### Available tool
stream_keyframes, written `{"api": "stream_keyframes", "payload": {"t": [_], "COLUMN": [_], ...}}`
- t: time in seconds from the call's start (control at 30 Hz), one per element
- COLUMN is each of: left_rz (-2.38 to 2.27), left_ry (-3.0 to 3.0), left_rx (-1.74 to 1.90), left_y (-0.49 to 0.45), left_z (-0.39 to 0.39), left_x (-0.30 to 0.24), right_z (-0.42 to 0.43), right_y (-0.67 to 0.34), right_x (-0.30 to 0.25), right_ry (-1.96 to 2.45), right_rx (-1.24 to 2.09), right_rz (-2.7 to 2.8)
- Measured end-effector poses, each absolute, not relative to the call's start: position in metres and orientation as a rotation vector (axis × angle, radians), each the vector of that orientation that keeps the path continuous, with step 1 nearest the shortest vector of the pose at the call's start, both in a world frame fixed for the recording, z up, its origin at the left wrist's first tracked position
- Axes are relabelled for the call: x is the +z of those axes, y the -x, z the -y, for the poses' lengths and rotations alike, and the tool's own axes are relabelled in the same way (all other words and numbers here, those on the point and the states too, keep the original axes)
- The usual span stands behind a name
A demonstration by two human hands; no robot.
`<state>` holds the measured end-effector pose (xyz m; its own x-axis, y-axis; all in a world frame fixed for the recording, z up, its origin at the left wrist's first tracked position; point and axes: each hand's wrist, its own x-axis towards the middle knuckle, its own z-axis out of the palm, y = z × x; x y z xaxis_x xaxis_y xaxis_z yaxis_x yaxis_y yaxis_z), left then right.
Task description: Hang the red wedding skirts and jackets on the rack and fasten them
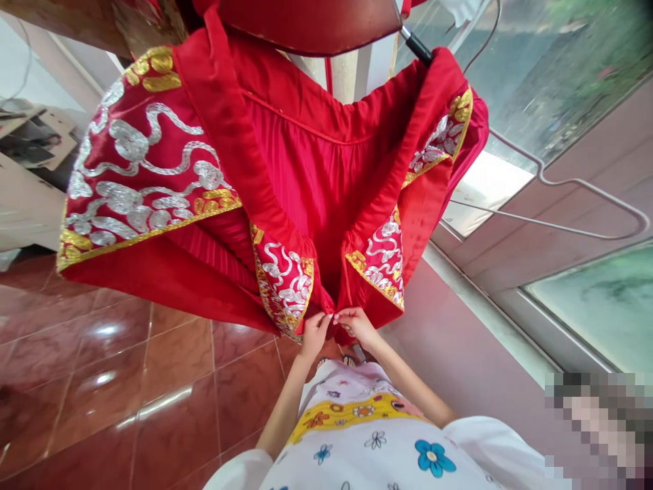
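Note:
A red skirt [326, 177] with a gathered waistband hangs open in front of me, its pleated inside showing. Embroidered panels [147, 156] in silver and gold decorate its outer side. At the near edge of the waistband, my left hand [315, 333] pinches the red fabric between thumb and fingers. Close beside it, almost touching, my right hand [357, 325] has its fingers closed on the waistband too. Any small fastener between the fingertips is too small to make out.
A dark red rounded board [311, 24] juts out above the skirt. A black-tipped metal rod [417, 46] reaches the waistband at the right. Wire hangers [576, 182] hang by the glass door [586, 306]. Glossy red tiles [107, 381] cover the floor.

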<state>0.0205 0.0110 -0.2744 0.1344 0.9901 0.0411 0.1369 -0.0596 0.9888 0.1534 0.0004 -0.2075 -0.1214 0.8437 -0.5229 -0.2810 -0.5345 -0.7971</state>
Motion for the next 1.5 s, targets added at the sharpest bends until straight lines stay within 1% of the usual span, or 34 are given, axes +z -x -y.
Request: {"api": "stream_keyframes", "payload": {"t": [0.2, 0.47, 0.67, 0.87, 1.0, 1.2, 1.5], "left_rz": [-1.253, -1.248, -1.211, -1.155, -1.159, -1.191, -1.204], "left_ry": [-1.462, -1.415, -1.36, -1.259, -1.17, -1.112, -1.159], "left_rx": [1.101, 1.17, 1.188, 1.134, 1.087, 1.068, 1.059], "left_y": [-0.021, -0.031, -0.035, -0.031, -0.027, -0.027, -0.032], "left_z": [-0.009, -0.008, -0.009, 0.005, 0.019, 0.033, 0.043], "left_x": [-0.276, -0.277, -0.271, -0.26, -0.253, -0.239, -0.204], "right_z": [0.001, 0.004, 0.001, 0.0, 0.01, 0.026, 0.038], "right_y": [-0.144, -0.141, -0.148, -0.155, -0.158, -0.159, -0.162], "right_x": [-0.199, -0.179, -0.179, -0.188, -0.185, -0.169, -0.149], "right_ry": [1.37, 1.402, 1.403, 1.384, 1.301, 1.191, 1.053], "right_rx": [1.666, 1.532, 1.492, 1.708, 1.841, 1.933, 2.0], "right_rz": [0.6, 0.649, 0.677, 0.585, 0.494, 0.404, 0.304]}}
